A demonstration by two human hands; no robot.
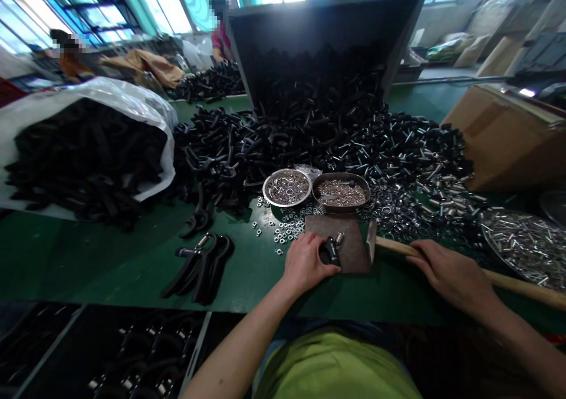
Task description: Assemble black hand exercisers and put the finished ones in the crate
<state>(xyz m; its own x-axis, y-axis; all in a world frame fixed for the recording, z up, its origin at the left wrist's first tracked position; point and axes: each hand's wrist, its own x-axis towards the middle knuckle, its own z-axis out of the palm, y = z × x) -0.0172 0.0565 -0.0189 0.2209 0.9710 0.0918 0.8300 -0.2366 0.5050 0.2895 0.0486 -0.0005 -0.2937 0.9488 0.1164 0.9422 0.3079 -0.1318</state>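
At the far left, a white plastic bag (152,97) contains black parts. To its right, assembled black handles (204,272) lie grouped on the green bench (259,287). A round metal bowl (265,191) of small hardware stands beyond loose nuts (287,229).

The left hand (305,261) is positioned at bench centre. Its forearm rises from the lower edge and angles rightward; the back of the hand faces upward. The fingers curl over the far side and the thumb extends along the near side, pinching a black clamp (334,251) on the brown plate (356,249). A spring (339,238) projects from the clamp.

The hammer (393,246) has its head at the plate's right edge; contact cannot be determined. The right hand (453,274), back upward, forearm from the lower right, folds its fingers over the wooden handle. The fingertips are partly hidden.
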